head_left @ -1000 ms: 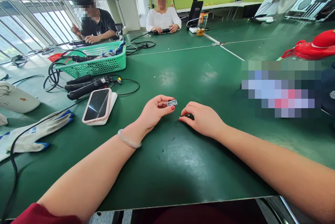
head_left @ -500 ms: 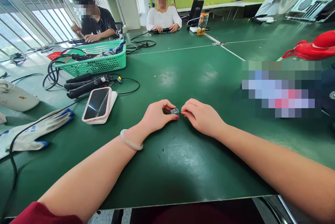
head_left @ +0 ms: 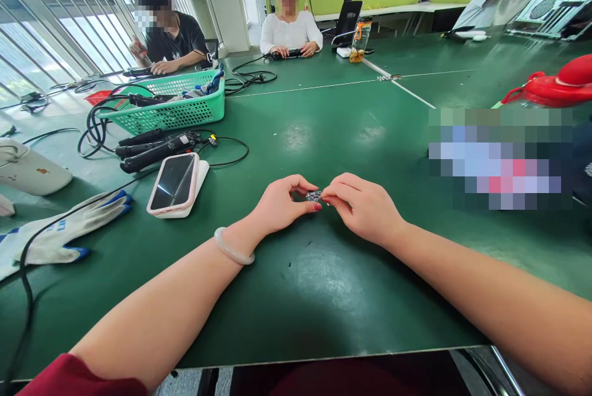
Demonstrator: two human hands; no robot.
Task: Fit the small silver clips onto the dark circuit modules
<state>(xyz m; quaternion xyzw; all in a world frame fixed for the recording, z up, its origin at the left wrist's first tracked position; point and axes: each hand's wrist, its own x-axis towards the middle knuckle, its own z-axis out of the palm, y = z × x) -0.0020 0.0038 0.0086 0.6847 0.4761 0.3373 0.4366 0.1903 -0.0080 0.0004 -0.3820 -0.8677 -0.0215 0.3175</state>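
Note:
Low over the green table (head_left: 319, 285), my left hand (head_left: 282, 202) pinches a small dark flat piece with white markings (head_left: 314, 196), which looks like a little circuit board. Thumb and index finger grip it by its left side. Just right of it, my right hand (head_left: 363, 205) is closed in a pinch, its fingertips at the piece's right edge. Whatever lies between those fingertips is too small to name. A pale bangle (head_left: 231, 248) circles my left wrist.
To the left are a phone (head_left: 174, 183), black handheld tools (head_left: 157, 152) with cables, a work glove (head_left: 69, 232) and a green basket (head_left: 171, 113). A bottle (head_left: 359, 41) and a red object (head_left: 555, 84) stand farther off. Several people sit around the table.
Both hands have shifted very slightly right in view. The small piece has tilted a little, and my right fingertips have come closer to its edge.

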